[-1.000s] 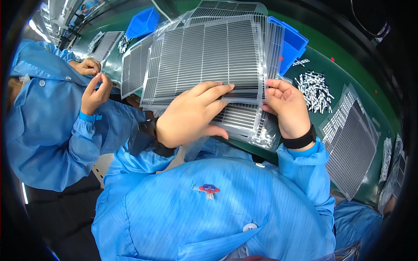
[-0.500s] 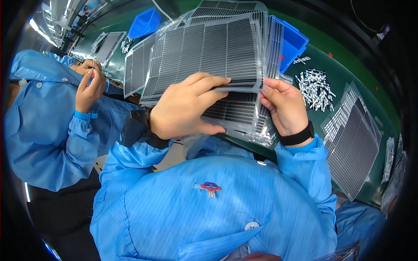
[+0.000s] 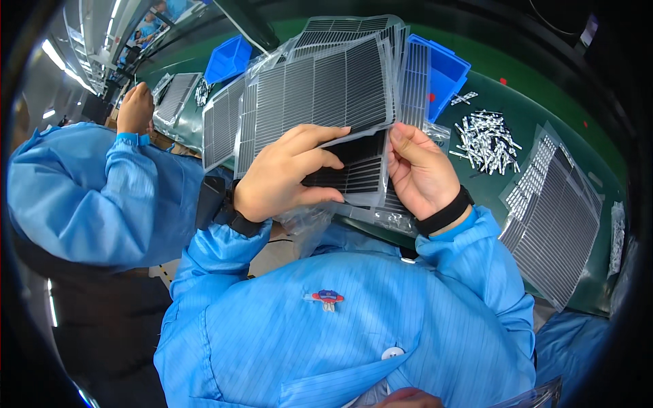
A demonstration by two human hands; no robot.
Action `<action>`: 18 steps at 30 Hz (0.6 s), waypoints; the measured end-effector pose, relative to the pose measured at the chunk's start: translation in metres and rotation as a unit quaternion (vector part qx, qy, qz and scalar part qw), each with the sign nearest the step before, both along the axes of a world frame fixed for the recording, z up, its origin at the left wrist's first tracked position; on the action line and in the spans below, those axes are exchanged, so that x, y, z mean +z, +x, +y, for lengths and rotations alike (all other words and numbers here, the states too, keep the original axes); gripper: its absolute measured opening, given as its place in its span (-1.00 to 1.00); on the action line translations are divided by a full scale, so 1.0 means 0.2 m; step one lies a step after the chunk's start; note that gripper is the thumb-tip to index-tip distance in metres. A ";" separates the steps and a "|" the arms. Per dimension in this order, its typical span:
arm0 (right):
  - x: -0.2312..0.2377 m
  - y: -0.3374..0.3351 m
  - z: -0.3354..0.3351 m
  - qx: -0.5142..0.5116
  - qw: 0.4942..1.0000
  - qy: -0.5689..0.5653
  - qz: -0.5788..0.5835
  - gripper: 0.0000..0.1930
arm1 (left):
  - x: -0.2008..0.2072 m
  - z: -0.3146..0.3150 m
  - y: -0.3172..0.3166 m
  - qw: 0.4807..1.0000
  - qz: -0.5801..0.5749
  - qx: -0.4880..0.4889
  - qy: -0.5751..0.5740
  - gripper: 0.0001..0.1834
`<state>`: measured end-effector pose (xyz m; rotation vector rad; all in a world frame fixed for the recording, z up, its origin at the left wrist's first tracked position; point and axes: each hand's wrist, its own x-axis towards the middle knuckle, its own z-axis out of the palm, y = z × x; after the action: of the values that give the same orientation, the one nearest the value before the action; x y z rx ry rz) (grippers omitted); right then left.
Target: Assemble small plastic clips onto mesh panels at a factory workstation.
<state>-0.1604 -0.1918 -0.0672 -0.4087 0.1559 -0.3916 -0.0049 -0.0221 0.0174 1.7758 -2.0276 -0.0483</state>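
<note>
A stack of clear plastic sheets carrying rows of thin dark strips lies before me; its top sheet [image 3: 316, 85] has its near edge raised, showing a black patch and more striped rows beneath. My left hand [image 3: 282, 166] rests over the near left part of the stack, fingers spread and thumb apart, index fingertip at the raised edge. On the right, my right hand [image 3: 425, 173] pinches the near right corner of the top sheet between thumb and forefinger. What its other fingers touch is hidden.
Behind the stack sits a blue bin [image 3: 442, 71], with another blue bin [image 3: 228, 59] farther left. A pile of small black-and-white strips [image 3: 486, 143] lies right of my right hand, beside another striped sheet [image 3: 554, 228]. At left, a co-worker's sleeve [image 3: 102, 197] comes close.
The raised near edge of the top sheet now slants more, and a black patch shows beneath it. The view has shifted slightly. One of the co-worker's hands is no longer visible.
</note>
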 end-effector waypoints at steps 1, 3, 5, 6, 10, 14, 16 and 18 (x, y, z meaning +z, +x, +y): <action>0.00 0.00 0.00 -0.003 1.000 -0.001 0.002 -0.89 | 0.00 0.00 0.00 1.000 -0.004 -0.002 0.006 -0.49; -0.01 0.00 0.01 -0.003 1.000 -0.003 -0.004 -0.89 | 0.00 0.00 -0.01 1.000 -0.008 -0.002 0.015 -0.52; -0.01 0.00 0.00 -0.003 1.000 -0.007 -0.009 -0.89 | 0.00 -0.01 -0.01 1.000 -0.019 -0.010 0.012 -0.54; -0.01 0.00 -0.01 -0.003 1.000 -0.010 -0.011 -0.89 | 0.00 -0.01 -0.01 1.000 -0.018 -0.008 0.014 -0.54; 0.00 0.00 -0.02 -0.013 1.000 -0.011 0.000 -0.89 | 0.02 -0.01 -0.01 0.999 -0.019 0.006 0.029 -0.56; 0.02 0.00 -0.01 -0.019 1.000 -0.004 0.014 -0.89 | 0.05 -0.01 -0.07 0.998 -0.053 0.020 0.025 -0.58; 0.02 0.00 -0.01 -0.015 1.000 -0.012 0.024 -0.88 | 0.03 0.00 -0.13 0.996 -0.074 0.043 0.016 -0.57; 0.04 -0.01 0.00 -0.025 0.999 -0.017 0.043 -0.88 | 0.00 0.01 -0.18 0.991 -0.105 0.087 0.015 -0.53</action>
<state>-0.1616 -0.1921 -0.0585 -0.4558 0.2446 -0.4262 -0.0403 -0.0210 0.0175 2.0444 -2.0106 0.1687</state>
